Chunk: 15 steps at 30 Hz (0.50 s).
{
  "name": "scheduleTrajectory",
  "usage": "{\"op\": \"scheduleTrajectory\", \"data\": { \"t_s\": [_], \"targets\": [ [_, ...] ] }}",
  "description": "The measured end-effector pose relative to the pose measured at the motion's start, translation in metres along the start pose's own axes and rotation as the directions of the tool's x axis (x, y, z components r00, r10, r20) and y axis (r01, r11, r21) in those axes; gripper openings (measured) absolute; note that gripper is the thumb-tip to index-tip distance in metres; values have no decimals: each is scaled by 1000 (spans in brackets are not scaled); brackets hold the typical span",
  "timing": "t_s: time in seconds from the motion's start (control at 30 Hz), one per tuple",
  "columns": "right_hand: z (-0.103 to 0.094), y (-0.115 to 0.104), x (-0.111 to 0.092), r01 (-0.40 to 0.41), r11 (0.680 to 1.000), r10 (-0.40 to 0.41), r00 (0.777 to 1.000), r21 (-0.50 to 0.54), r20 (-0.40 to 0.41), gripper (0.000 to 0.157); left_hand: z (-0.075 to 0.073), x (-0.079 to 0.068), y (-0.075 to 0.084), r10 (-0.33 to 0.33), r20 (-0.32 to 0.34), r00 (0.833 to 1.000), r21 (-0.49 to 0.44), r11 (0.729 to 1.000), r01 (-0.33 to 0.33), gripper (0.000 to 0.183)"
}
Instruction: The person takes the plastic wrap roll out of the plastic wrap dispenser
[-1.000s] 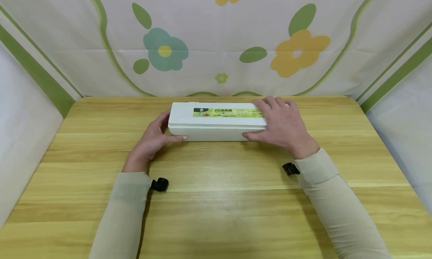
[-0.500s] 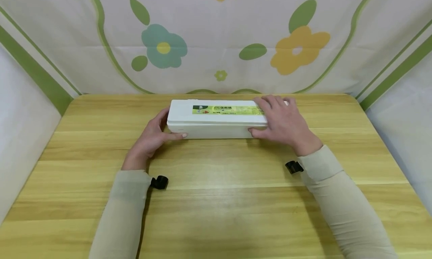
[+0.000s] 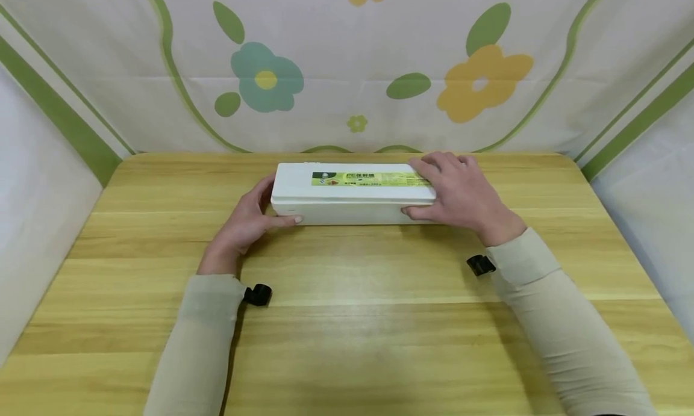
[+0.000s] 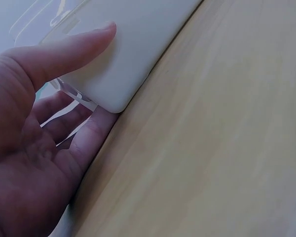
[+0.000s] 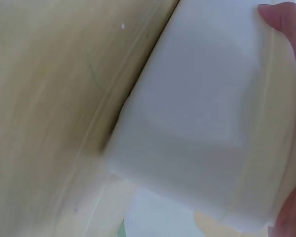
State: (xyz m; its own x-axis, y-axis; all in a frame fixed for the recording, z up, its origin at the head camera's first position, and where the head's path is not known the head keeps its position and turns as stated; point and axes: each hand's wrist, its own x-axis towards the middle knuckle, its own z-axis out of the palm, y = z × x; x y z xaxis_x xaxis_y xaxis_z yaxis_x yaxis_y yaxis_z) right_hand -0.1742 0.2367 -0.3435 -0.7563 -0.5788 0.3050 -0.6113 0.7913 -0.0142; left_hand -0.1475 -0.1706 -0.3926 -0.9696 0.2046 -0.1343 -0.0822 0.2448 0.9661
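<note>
Long white rectangular plastic box (image 3: 352, 214): near the far edge of the wood-grain table (image 3: 347, 319), yellow-green printed label (image 3: 374, 179) facing up, lid looks closed. Can't tell if the base is fully seated.
Your left hand (image 3: 246, 220): clamped on its left end, thumb on front face, fingers round the end.
Your right hand (image 3: 461, 196): clamped near its right end, thumb on front, fingers over the top.
Lid risk: right fingers bear on the lid; an upward pull could pop it.
Slip risk: smooth walls, uneven squeeze could twist the box.
Versus 1 s ago: right hand sits further toward the right end, more lid exposed; left grip about the same.
</note>
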Motion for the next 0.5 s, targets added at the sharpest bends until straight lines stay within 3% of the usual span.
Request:
{"op": "scheduleTrajectory", "data": {
  "t_s": [0.2,0.5],
  "targets": [
    [2,4,0,46,999,-47,999,-17,-23,87,0,0,-2,7,-4,1000,14,1000,-7,105],
    [-1,3,0,5,1000,-5,1000,-1,29,92,-1,1,-2,4,-2,1000,13,1000,-4,104]
  ]
}}
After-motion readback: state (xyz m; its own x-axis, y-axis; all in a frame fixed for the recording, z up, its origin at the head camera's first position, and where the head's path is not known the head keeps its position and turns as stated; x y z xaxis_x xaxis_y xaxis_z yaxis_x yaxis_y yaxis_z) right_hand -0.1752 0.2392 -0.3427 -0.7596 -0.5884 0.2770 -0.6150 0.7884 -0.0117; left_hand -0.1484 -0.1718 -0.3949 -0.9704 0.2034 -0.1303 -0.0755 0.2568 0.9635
